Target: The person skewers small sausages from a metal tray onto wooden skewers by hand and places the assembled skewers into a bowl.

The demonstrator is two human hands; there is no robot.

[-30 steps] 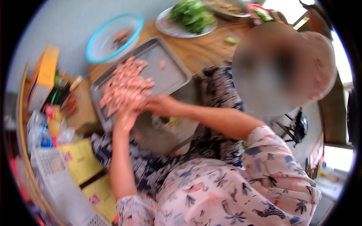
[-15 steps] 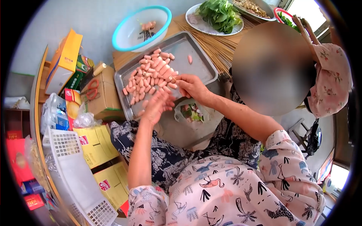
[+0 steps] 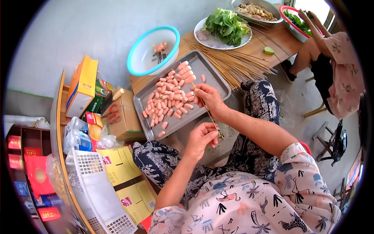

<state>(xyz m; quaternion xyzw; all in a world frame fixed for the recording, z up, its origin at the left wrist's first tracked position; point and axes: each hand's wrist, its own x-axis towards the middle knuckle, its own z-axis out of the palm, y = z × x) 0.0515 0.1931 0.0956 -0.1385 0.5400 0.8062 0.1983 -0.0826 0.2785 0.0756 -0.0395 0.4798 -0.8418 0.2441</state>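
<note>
My right hand [image 3: 210, 102] pinches the middle of a bamboo skewer [image 3: 208, 112] above the near right part of a metal tray [image 3: 218, 80]. Several small pink sausages [image 3: 186, 72] are threaded side by side on its upper end. Closer to my body, my left hand [image 3: 201, 139] has its thumb and fingers closed at the skewer's lower end. Loose mini sausages [image 3: 168, 96] are heaped in the tray, and one lies apart on its right side. Below the tray, the bag on the floor is mostly hidden behind my hands.
Loose bamboo skewers [image 3: 233, 64] lie right of the tray. Behind it stands a blue-rimmed basin [image 3: 134, 58] with some skewered sausages. A plate of leafy greens [image 3: 228, 29] sits farther back. Boxes, scissors [image 3: 113, 113] and a white basket [image 3: 97, 187] are at left; another person sits at right.
The skewer with its sausages has come up off the heap in my right hand. My left hand has left the tray's near edge and closed at the skewer's lower end. The view has shifted.
</note>
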